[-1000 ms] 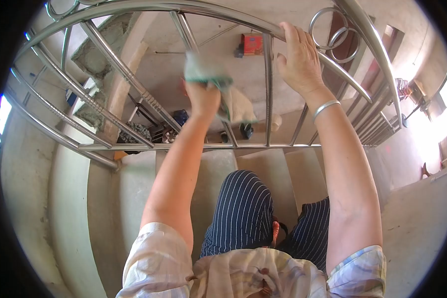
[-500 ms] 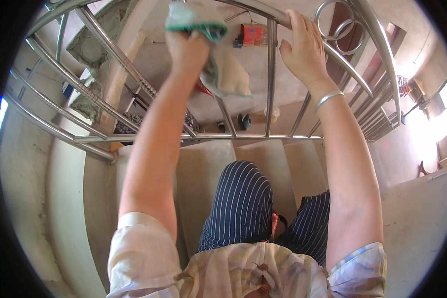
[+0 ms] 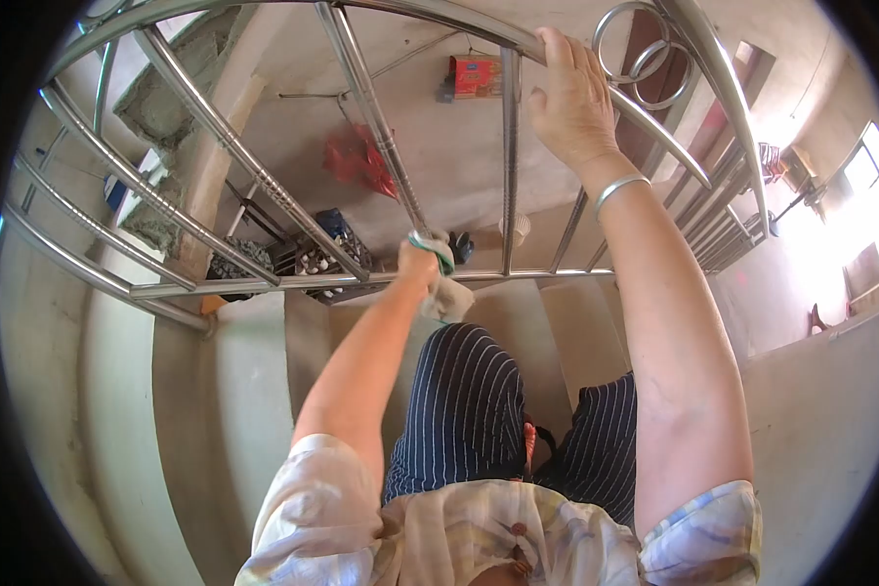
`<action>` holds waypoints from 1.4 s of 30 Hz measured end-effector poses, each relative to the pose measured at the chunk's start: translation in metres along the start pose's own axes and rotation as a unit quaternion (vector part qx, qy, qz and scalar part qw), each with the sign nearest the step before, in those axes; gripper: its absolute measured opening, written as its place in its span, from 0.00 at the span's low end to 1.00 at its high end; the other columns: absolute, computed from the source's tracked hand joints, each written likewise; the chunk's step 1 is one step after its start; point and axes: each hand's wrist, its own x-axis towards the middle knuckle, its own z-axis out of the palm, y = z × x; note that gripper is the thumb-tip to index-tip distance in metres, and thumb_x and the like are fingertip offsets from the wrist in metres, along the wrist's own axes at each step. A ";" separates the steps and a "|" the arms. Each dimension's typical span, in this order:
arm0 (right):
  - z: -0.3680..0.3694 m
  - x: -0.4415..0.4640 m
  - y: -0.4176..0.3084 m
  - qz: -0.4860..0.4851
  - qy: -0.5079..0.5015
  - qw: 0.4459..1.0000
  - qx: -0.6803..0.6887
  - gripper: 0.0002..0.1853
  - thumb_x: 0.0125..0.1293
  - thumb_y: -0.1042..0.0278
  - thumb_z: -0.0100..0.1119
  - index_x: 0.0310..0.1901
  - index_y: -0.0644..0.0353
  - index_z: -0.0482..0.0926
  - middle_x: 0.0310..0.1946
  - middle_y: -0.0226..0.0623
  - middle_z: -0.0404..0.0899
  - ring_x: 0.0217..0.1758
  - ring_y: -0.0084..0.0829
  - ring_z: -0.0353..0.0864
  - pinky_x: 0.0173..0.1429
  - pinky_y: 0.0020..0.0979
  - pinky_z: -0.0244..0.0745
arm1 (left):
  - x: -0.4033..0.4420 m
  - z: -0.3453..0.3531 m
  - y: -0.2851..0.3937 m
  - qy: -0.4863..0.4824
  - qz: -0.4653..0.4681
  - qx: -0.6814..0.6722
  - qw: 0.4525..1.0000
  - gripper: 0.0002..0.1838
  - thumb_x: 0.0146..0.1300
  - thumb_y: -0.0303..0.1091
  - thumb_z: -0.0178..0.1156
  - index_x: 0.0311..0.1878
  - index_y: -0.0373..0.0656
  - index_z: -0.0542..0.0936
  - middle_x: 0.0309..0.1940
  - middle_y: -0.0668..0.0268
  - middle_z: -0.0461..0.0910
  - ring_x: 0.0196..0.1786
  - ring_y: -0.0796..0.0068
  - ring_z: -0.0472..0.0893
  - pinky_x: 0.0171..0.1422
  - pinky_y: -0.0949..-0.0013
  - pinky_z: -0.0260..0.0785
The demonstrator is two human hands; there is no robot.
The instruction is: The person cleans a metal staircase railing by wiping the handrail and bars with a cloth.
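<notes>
My left hand (image 3: 419, 267) is closed round a pale cloth (image 3: 448, 296) with a green edge. The cloth wraps the lower end of a shiny metal baluster (image 3: 373, 107), just above the bottom rail (image 3: 332, 280), and its loose end hangs beside my knee. Higher up on the right, my right hand (image 3: 574, 103) grips the curved metal handrail (image 3: 464, 20), fingers over the top and thumb on the near side. A silver bangle (image 3: 622, 188) circles that wrist.
Concrete stairs (image 3: 249, 366) lie under my legs. Interlocking metal rings (image 3: 645, 54) decorate the railing at right. Beyond the bars are a red bag (image 3: 355, 159), a red box (image 3: 476, 76), dark shoes (image 3: 462, 248) and a white basket (image 3: 515, 230). Rough broken concrete (image 3: 181, 107) juts out at left.
My left hand has come down with the cloth from near the handrail to the baluster's lower end. My right hand stays on the handrail. The view has shifted slightly.
</notes>
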 end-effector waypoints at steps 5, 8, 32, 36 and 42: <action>0.006 -0.002 0.001 -0.010 0.024 1.000 -0.010 0.26 0.43 0.79 0.52 0.49 0.60 0.63 0.40 0.44 0.70 0.47 0.45 0.67 0.54 0.39 0.61 | -0.009 -0.033 0.142 -0.090 0.163 -0.298 0.936 0.02 0.56 0.28 0.50 0.30 0.48 0.71 0.23 0.70 0.72 0.22 0.77 0.71 0.23 0.73 0.64; 0.003 0.000 -0.002 -0.006 0.009 1.000 -0.001 0.24 0.44 0.78 0.52 0.48 0.60 0.63 0.40 0.44 0.70 0.47 0.45 0.67 0.54 0.39 0.61 | 0.002 -0.054 0.220 0.066 0.462 -0.082 0.881 0.05 0.54 0.26 0.51 0.35 0.44 0.73 0.26 0.69 0.73 0.25 0.76 0.73 0.24 0.72 0.64; -0.007 0.062 0.010 -0.026 -0.229 0.932 0.278 0.22 0.59 0.51 0.45 0.35 0.67 0.73 0.26 0.47 0.75 0.36 0.45 0.74 0.45 0.35 0.67 | -0.059 0.016 0.102 -0.085 -0.060 -0.273 0.956 0.12 0.58 0.34 0.52 0.46 0.49 0.73 0.42 0.69 0.74 0.46 0.75 0.73 0.53 0.65 0.63; -0.010 0.057 0.001 0.003 -0.150 0.935 0.320 0.26 0.65 0.48 0.37 0.39 0.68 0.74 0.32 0.50 0.76 0.41 0.43 0.75 0.48 0.31 0.66 | -0.045 0.050 0.179 -0.166 0.334 -0.290 0.881 0.12 0.60 0.34 0.51 0.46 0.41 0.71 0.40 0.69 0.74 0.44 0.77 0.72 0.52 0.71 0.63; -0.015 0.050 -0.004 0.013 -0.134 0.955 0.263 0.25 0.66 0.48 0.36 0.35 0.65 0.74 0.26 0.52 0.72 0.34 0.44 0.76 0.39 0.34 0.66 | -0.011 0.101 0.161 -0.060 0.386 -0.238 0.889 0.04 0.56 0.28 0.50 0.35 0.43 0.70 0.28 0.70 0.71 0.32 0.79 0.71 0.30 0.77 0.63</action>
